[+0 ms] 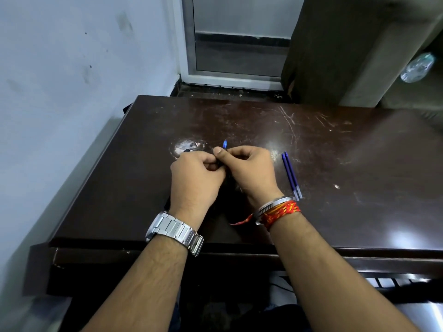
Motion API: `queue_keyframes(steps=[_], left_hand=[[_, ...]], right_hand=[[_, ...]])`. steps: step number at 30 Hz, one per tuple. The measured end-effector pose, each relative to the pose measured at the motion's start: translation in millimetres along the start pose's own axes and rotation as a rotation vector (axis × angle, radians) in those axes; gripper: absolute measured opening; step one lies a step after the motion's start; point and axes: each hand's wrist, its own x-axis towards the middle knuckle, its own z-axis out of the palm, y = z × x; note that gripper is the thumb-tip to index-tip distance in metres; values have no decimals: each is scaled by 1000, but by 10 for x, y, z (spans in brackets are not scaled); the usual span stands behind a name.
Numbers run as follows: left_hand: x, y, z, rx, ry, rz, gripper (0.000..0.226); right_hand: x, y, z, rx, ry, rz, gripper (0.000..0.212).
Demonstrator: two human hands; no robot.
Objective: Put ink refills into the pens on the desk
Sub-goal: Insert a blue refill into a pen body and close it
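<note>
Both my hands meet over the middle of the dark brown desk (335, 212). My right hand (249, 171) is closed around a pen whose blue tip (224, 143) sticks out beyond my thumb, pointing away from me. My left hand (196, 178) is closed against it, pinching a dark part of the pen; a dark end (187, 150) shows past its knuckles. Most of the pen is hidden by my fingers. Two blue ink refills (291, 174) lie side by side on the desk, just right of my right hand.
A worn pale patch (184, 146) marks the desk behind my left hand. A light wall (72, 80) runs along the desk's left side. A dark wooden cabinet (335, 44) stands at the back right, and a keyboard tray (395, 281) shows under the front edge.
</note>
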Motion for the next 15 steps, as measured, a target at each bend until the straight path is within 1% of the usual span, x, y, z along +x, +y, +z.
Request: queue_keyframes(steps=[3, 5, 8, 12, 13, 15], left_hand=[[25, -9, -15, 8, -27, 34, 5], [55, -30, -10, 0, -38, 9, 4], [75, -43, -12, -68, -49, -39, 13], [57, -45, -20, -116, -57, -48, 14], [52, -48, -16, -114, -54, -55, 13], [51, -49, -3, -98, -43, -49, 10]], right_hand=[[24, -8, -18, 46, -43, -36, 20], [29, -3, -9, 47, -80, -41, 20], [47, -1, 5, 56, -87, -24, 23], [63, -27, 21, 123, -106, 21, 20], [55, -30, 21, 127, -92, 21, 21], [39, -23, 16, 143, -55, 11, 33]])
